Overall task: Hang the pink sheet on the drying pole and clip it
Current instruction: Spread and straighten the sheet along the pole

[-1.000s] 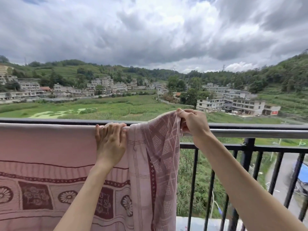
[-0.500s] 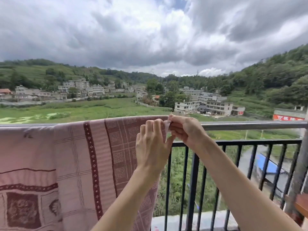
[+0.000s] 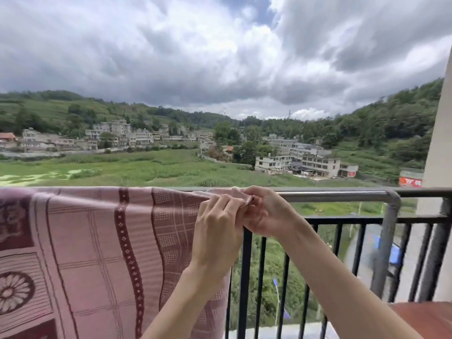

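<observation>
The pink sheet (image 3: 97, 241), patterned with dark red bands and flowers, hangs draped over the grey metal drying pole (image 3: 330, 196) and covers the left half of the view. Its right top corner sits bunched on the pole. My left hand (image 3: 217, 231) pinches that corner from the near side. My right hand (image 3: 264, 211) grips the same corner from the right, fingers curled round the cloth, touching my left hand. No clip is visible.
A black balcony railing (image 3: 342, 220) with vertical bars runs behind and below the pole. The pole bends down at an elbow (image 3: 393, 201) on the right, near a wall (image 3: 440, 143). A reddish-brown surface (image 3: 425, 319) lies at the lower right.
The sheet's bunched right part has been spread to the right along the pole. My left hand slid right to join my right hand at the corner. The view also turned right.
</observation>
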The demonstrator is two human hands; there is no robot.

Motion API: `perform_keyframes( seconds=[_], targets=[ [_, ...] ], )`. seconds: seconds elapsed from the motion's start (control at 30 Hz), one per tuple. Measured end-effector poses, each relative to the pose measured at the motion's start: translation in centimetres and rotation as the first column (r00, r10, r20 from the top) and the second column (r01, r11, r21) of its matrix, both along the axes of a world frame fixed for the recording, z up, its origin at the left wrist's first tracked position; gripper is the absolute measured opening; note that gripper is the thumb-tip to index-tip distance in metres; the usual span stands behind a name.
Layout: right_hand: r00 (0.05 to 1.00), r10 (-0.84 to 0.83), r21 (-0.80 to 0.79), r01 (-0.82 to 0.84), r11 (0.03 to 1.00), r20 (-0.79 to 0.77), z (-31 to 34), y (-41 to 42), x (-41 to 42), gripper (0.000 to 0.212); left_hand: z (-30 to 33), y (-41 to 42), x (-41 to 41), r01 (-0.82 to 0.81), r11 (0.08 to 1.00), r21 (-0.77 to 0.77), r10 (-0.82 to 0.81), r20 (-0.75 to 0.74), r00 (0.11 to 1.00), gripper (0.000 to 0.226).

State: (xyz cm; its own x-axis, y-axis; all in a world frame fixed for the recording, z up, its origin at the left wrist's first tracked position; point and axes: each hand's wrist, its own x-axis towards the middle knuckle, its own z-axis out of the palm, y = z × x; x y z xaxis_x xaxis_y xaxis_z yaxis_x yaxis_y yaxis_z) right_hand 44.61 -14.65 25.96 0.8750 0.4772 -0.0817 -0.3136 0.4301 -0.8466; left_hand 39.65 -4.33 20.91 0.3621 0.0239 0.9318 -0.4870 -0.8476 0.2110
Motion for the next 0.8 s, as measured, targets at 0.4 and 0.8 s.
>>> perform_keyframes(
  seconds=[0.4, 0.8],
  targets=[
    [0.701, -0.084, -0.433, 0.524, 0.734, 0.708, 2.7, -6.6, 6.6, 0.020, 0.1, -5.8, 7.6, -0.052, 0.988, -0.144, 0.049, -0.029, 0.998, 0.013],
    [0.671, -0.115, -0.360, 0.526, 0.771, 0.733, 3.4, -20.6, 9.9, 0.017, -0.4, -19.2, 9.2, -0.084, 0.994, -0.065, 0.081, -0.037, 0.996, 0.015]
  ],
)
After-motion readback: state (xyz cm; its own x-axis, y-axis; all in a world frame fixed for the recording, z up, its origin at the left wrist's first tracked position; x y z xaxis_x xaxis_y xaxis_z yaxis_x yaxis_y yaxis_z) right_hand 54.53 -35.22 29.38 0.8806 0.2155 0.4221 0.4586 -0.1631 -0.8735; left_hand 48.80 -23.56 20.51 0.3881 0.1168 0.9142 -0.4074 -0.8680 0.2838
